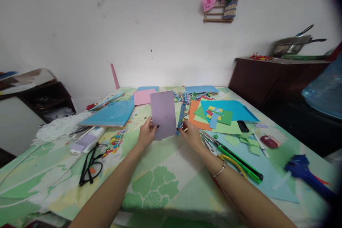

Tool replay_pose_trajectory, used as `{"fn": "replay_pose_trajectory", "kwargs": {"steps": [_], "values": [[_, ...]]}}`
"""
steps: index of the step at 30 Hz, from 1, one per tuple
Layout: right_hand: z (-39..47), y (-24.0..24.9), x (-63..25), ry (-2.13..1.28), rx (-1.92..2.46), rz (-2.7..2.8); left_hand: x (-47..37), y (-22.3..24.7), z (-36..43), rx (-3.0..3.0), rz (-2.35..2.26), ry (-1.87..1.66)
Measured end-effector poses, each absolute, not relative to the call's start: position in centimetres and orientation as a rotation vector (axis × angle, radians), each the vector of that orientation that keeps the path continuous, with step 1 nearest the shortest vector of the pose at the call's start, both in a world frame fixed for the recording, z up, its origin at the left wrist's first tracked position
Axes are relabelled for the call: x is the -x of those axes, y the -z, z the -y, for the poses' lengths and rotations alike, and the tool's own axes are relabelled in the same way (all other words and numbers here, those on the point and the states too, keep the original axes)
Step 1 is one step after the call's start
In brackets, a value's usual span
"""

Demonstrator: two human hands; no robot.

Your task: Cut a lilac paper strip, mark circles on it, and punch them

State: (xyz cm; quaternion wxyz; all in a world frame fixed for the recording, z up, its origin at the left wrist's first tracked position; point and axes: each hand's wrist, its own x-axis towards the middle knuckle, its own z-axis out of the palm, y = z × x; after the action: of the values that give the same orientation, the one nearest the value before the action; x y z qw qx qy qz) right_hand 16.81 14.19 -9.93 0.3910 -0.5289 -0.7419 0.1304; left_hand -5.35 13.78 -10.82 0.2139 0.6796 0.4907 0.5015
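Note:
A purple sheet of paper (pixel 163 114) stands raised over the middle of the table. My left hand (pixel 146 131) pinches its lower left edge between thumb and fingers. At its lower right corner is my right hand (pixel 190 133), with thumb and fingers closed on the sheet's edge. Just behind the right fingers stretches a narrow blue strip (pixel 182 114); whether the hand touches it cannot be made out.
Black glasses (pixel 91 165) and paper scraps (pixel 115 143) lie left. To the right are coloured sheets (pixel 242 111), scissors (pixel 208 144), a green cutter (pixel 240 162) and a blue glue gun (pixel 304 171). A blue folder (pixel 110 113) and pink sheet (pixel 144 97) lie farther back.

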Motion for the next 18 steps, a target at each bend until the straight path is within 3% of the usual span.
{"fn": "replay_pose_trajectory", "kwargs": {"steps": [18], "values": [[-13.8, 10.1, -16.2, -0.294, 1.307, 1.957, 6.4, 12.2, -14.1, -2.013, -1.28, -1.243]]}}
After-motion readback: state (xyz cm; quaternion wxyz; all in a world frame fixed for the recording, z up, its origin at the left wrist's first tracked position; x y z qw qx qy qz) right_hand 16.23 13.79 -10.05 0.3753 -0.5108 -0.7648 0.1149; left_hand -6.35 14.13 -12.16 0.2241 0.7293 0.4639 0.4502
